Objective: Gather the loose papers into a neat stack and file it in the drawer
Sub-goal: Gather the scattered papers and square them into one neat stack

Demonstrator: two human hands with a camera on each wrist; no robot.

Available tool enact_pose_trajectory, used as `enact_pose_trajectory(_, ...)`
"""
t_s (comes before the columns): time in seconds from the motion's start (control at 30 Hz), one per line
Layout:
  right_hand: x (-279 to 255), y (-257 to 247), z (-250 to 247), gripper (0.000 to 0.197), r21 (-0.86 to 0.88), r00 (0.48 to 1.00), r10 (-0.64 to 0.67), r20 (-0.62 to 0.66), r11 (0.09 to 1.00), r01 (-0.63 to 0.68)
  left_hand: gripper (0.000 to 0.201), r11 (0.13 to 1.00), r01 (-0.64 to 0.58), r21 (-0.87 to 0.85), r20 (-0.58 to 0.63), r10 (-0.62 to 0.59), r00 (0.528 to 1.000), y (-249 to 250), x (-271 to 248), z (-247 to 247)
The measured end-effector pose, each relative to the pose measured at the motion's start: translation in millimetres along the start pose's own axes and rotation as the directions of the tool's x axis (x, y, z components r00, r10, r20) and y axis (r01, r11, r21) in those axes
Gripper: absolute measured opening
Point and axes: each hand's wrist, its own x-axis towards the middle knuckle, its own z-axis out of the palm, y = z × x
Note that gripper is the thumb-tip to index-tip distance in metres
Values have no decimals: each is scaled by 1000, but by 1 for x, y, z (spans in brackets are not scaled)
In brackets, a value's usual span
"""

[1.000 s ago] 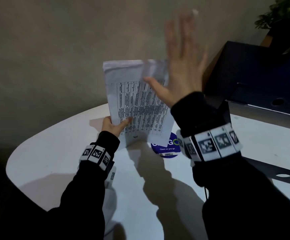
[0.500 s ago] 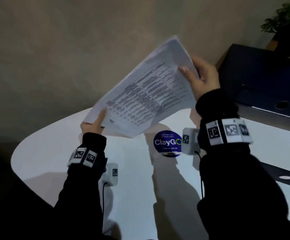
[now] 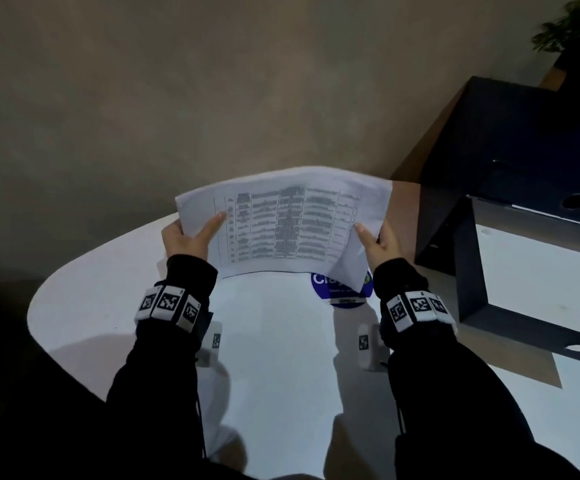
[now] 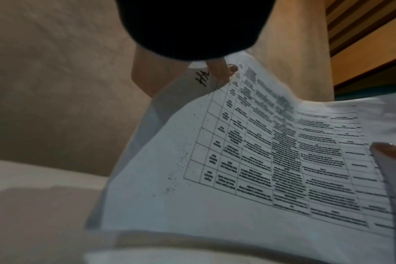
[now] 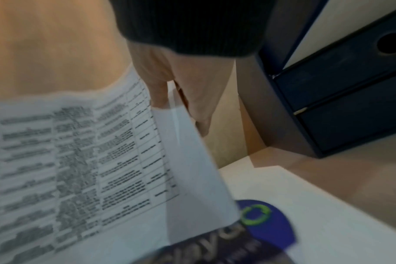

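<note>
A stack of white papers (image 3: 281, 223) printed with a table is held landscape above the white table (image 3: 274, 358), its lower edge close to the tabletop. My left hand (image 3: 188, 237) grips the stack's left edge, thumb on the front. My right hand (image 3: 380, 240) grips the right edge the same way. In the left wrist view the papers (image 4: 249, 160) curve away from my fingers (image 4: 222, 71). The right wrist view shows the papers (image 5: 79, 160) with a loose blank corner hanging below my fingers (image 5: 158, 89). A dark blue drawer unit (image 3: 524, 140) stands at the right.
A round blue sticker (image 3: 342, 292) lies on the table under the stack's right corner. The drawer unit (image 5: 350, 80) has round finger holes in its fronts. A plant (image 3: 572, 29) sits at the top right. A beige wall runs behind the table.
The stack has swung from a tilted, raised position down to level and landscape in front of me. Both hands came lower, and my right hand went from flat and open to gripping the right edge.
</note>
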Motion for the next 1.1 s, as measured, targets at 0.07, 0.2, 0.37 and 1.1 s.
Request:
enact_pose_trajectory(0.07,2,-12,0,34,47,999,-19,-36,999,20,36,1000,-4,-18,-35,4,999,8,1,6)
enact_pose_trajectory(0.2,2,-8,-4,34,21,999,19,-48,1000,-18,33,996,48,70,-17,-47,999,-7,10,8)
enact_pose_trajectory(0.37,3,15,-9,34,-25,986,160,-45,987,-161,76,912,216,350,-5,-229,973,-50,17,7)
enact_pose_trajectory(1.1,-36,-92,-35,18,447,986,134,-104,891,-74,64,973,-209,98,-70,217,974,81,-55,129)
